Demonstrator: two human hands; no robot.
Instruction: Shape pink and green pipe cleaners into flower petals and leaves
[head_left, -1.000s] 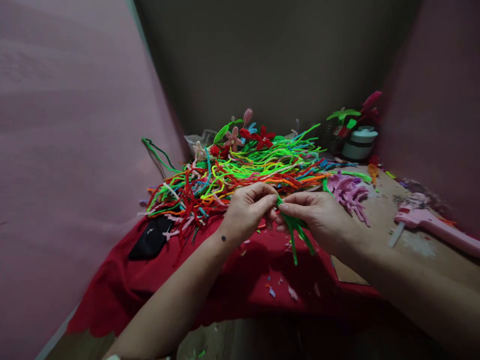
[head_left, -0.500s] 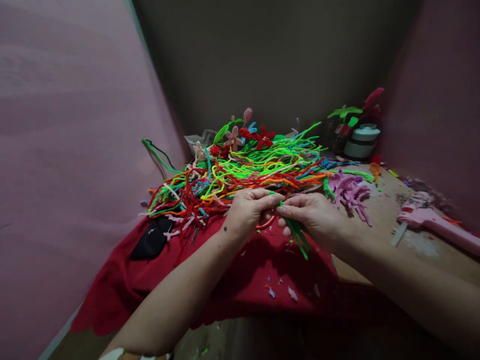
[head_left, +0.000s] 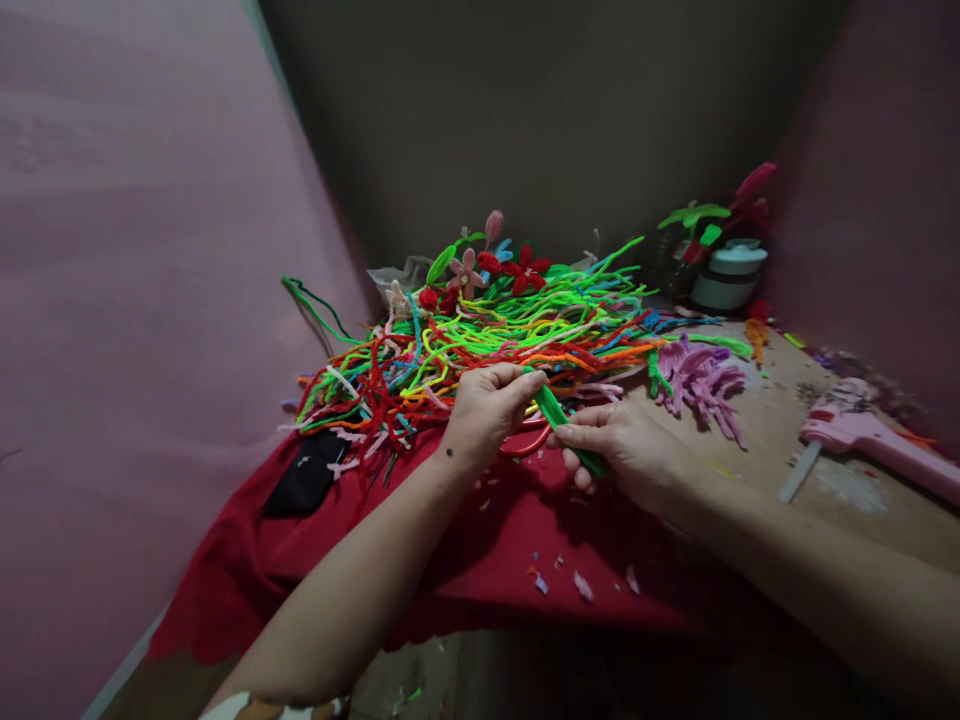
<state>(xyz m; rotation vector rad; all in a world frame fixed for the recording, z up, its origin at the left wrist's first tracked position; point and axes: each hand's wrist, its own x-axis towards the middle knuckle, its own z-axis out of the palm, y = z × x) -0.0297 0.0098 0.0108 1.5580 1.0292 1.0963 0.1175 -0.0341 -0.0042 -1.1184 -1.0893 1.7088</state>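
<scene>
A short bundle of green pipe cleaners (head_left: pixel 556 410) runs between my two hands, just above the red cloth (head_left: pixel 480 560). My left hand (head_left: pixel 484 408) pinches its upper end with thumb and fingers closed. My right hand (head_left: pixel 619 450) is closed round its lower end, and the stems vanish inside the fingers. A red pipe cleaner loop (head_left: pixel 525 445) lies on the cloth just under the hands. Right behind them sprawls a big heap of pipe cleaners (head_left: pixel 487 345) in many colours.
Finished pipe-cleaner flowers (head_left: pixel 517 268) stand behind the heap. A purple pipe-cleaner piece (head_left: pixel 701 378), a pink glue gun (head_left: pixel 870 435), a round lidded container (head_left: pixel 731 275) and a black phone (head_left: pixel 304 472) lie around. Small clippings dot the cloth. Pink walls close in left and right.
Both hands have drawn slightly apart and the green bundle has swung from hanging down under the right hand to lying slanted between the hands.
</scene>
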